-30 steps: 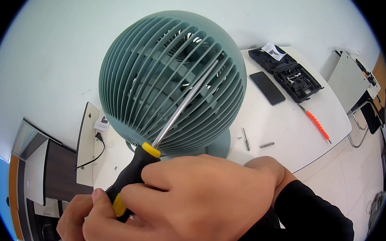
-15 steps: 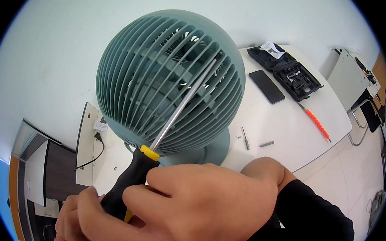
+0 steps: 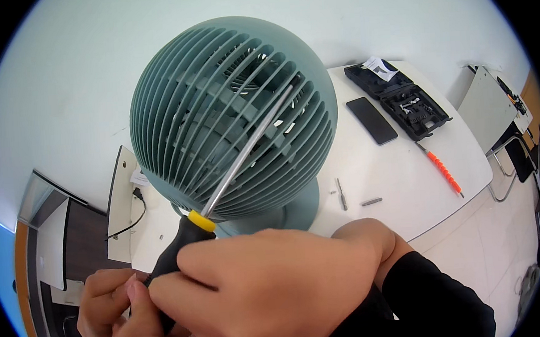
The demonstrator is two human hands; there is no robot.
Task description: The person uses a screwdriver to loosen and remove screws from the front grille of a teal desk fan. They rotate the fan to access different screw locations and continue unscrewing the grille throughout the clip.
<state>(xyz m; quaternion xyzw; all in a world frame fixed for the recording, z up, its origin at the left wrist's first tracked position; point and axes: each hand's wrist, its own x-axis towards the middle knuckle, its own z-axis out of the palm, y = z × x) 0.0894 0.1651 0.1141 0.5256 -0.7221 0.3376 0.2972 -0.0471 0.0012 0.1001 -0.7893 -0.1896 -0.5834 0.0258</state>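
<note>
A screwdriver (image 3: 185, 241) with a black handle, yellow collar and long metal shaft slants up and right across the front of a grey-green globe-shaped fan (image 3: 235, 109). Its dark tip overlaps the upper right slats; whether it touches them I cannot tell. My right hand (image 3: 271, 286) is wrapped round the handle. My left hand (image 3: 102, 302) is closed beside the handle's lower end, fingertips pinched close to my right thumb; what they hold, if anything, is hidden. Through the slats show the fan's inner parts.
On the white table (image 3: 401, 185) to the right lie a black phone (image 3: 372, 120), an opened black tool case (image 3: 414, 107), an orange-handled tool (image 3: 444, 173) and two small metal bits (image 3: 342, 195). A black power plug (image 3: 137, 193) with cord lies on the left.
The screwdriver and both hands have shifted slightly left, its tip sliding a little down and left over the slats. My left fingers have drawn in toward my right thumb.
</note>
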